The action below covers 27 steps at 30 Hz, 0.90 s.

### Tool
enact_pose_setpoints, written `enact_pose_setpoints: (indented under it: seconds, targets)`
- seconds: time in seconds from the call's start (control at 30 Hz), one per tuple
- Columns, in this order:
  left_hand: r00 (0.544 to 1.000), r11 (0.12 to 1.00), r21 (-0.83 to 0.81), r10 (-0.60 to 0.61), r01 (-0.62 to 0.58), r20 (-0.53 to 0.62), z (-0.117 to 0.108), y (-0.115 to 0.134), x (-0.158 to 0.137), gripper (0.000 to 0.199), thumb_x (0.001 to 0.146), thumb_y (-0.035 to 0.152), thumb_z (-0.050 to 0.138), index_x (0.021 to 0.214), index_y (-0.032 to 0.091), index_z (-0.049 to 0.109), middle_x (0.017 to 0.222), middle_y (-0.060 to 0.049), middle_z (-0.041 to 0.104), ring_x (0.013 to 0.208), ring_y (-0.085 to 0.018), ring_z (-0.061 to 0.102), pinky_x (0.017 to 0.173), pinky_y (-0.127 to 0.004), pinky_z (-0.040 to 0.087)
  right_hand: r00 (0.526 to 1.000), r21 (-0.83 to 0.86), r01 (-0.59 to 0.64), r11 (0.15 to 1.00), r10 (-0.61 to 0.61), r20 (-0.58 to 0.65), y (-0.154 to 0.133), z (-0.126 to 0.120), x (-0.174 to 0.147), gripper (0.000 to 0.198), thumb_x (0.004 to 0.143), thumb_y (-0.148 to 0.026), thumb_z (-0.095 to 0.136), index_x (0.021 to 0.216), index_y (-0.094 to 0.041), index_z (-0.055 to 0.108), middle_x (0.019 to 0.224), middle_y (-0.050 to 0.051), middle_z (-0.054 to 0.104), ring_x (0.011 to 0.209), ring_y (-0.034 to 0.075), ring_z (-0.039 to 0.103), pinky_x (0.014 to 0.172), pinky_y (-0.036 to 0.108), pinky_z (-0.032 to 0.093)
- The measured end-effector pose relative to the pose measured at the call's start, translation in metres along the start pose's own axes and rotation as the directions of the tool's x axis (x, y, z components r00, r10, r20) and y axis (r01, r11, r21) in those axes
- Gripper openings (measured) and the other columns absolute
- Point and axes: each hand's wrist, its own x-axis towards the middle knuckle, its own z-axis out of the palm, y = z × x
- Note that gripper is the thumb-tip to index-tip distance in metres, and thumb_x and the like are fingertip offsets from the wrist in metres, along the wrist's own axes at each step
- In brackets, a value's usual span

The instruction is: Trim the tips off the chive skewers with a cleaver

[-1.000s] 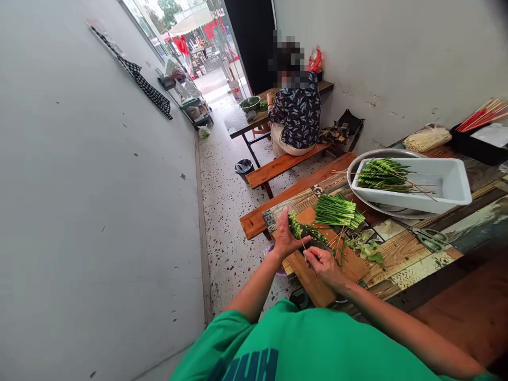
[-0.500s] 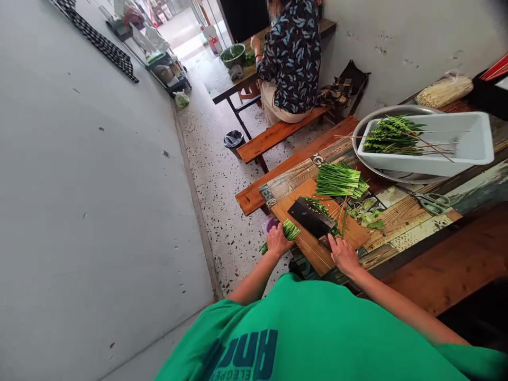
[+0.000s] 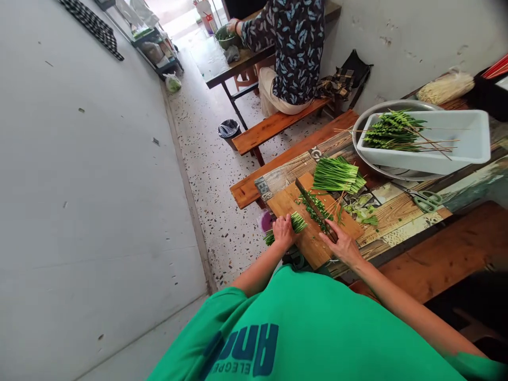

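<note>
My left hand point(image 3: 283, 231) is closed round a bunch of green chives point(image 3: 298, 223), whose cut ends point right over the left edge of a wooden cutting board point(image 3: 305, 244). In my right hand point(image 3: 340, 242) is the handle of a cleaver point(image 3: 309, 203). Its blade stands on edge, seen nearly from above, among chopped green bits point(image 3: 316, 207) on the board. A neat pile of trimmed chives point(image 3: 336, 174) lies at the far side of the board, with thin wooden skewers point(image 3: 339, 203) near it.
Right of the board lie leaf scraps point(image 3: 363, 210) and scissors point(image 3: 425, 201). A white tray point(image 3: 460, 151) with skewered greens rests in a metal basin point(image 3: 365, 114). Benches point(image 3: 296, 153) and a bin point(image 3: 229, 131) stand beyond; another person point(image 3: 297, 53) sits at the far table.
The cleaver has turned from lying flat to upright on its edge over the chopped bits. My left hand has brought the chives slightly right, onto the board's edge. The other person's arm has reached leftward.
</note>
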Motion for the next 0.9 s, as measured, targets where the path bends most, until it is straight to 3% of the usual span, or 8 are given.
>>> enact_pose_setpoints:
  seconds: [0.17, 0.3, 0.4, 0.57, 0.7, 0.9]
  targets:
    - [0.999, 0.999, -0.006, 0.035, -0.035, -0.002, 0.008, 0.019, 0.006, 0.084, 0.071, 0.061, 0.071, 0.138, 0.018, 0.043, 0.127, -0.02, 0.05, 0.117, -0.037, 0.044, 0.1, -0.046, 0.031, 0.998, -0.243, 0.051, 0.969, -0.038, 0.057, -0.002, -0.002, 0.006, 0.031, 0.091, -0.034, 0.045, 0.111, -0.019, 0.062, 0.094, 0.009, 0.071, 0.085, 0.021, 0.065, 0.072, 0.028, 0.046]
    - [0.993, 0.993, -0.076, 0.087, -0.093, -0.075, 0.014, 0.019, 0.005, 0.092, 0.076, 0.055, 0.068, 0.147, 0.01, 0.031, 0.144, -0.026, 0.038, 0.132, -0.04, 0.032, 0.111, -0.05, 0.019, 0.986, -0.404, 0.128, 0.906, -0.075, 0.146, 0.005, 0.003, -0.005, 0.023, 0.091, -0.023, 0.042, 0.104, -0.015, 0.06, 0.099, 0.012, 0.068, 0.091, 0.021, 0.064, 0.072, 0.028, 0.042]
    - [0.989, 0.975, -0.166, 0.14, -0.147, -0.05, 0.016, 0.019, 0.006, 0.081, 0.082, 0.044, 0.065, 0.148, 0.01, 0.031, 0.15, -0.024, 0.035, 0.139, -0.038, 0.025, 0.115, -0.049, 0.012, 0.978, -0.447, 0.119, 0.887, -0.027, 0.207, 0.009, 0.007, -0.015, 0.024, 0.096, -0.028, 0.039, 0.106, -0.017, 0.057, 0.097, 0.01, 0.068, 0.086, 0.02, 0.064, 0.064, 0.028, 0.038]
    - [0.989, 0.956, -0.254, 0.144, -0.144, -0.016, 0.019, 0.02, 0.01, 0.054, 0.088, 0.028, 0.056, 0.138, 0.013, 0.047, 0.146, -0.02, 0.042, 0.138, -0.034, 0.03, 0.115, -0.047, 0.015, 0.964, -0.491, 0.127, 0.862, 0.01, 0.267, 0.008, 0.014, -0.019, 0.032, 0.1, -0.039, 0.032, 0.104, -0.02, 0.056, 0.095, 0.008, 0.067, 0.083, 0.02, 0.065, 0.057, 0.028, 0.03]
    - [0.986, 0.968, -0.189, 0.163, -0.167, -0.038, 0.024, 0.018, 0.012, 0.056, 0.087, 0.032, 0.059, 0.136, 0.007, 0.049, 0.145, -0.024, 0.043, 0.135, -0.035, 0.034, 0.114, -0.046, 0.02, 0.962, -0.507, 0.128, 0.853, 0.018, 0.273, 0.012, 0.019, -0.017, 0.033, 0.101, -0.037, 0.029, 0.105, -0.02, 0.057, 0.095, 0.008, 0.066, 0.08, 0.018, 0.064, 0.056, 0.028, 0.028]
    - [0.977, 0.976, -0.11, 0.172, -0.186, -0.122, 0.036, 0.015, 0.014, 0.056, 0.083, 0.032, 0.065, 0.134, 0.013, 0.05, 0.141, -0.02, 0.049, 0.13, -0.034, 0.042, 0.11, -0.047, 0.03, 0.954, -0.498, 0.121, 0.859, 0.039, 0.299, 0.012, 0.018, -0.016, 0.033, 0.101, -0.036, 0.027, 0.11, -0.021, 0.056, 0.098, 0.007, 0.065, 0.08, 0.017, 0.064, 0.057, 0.027, 0.03]
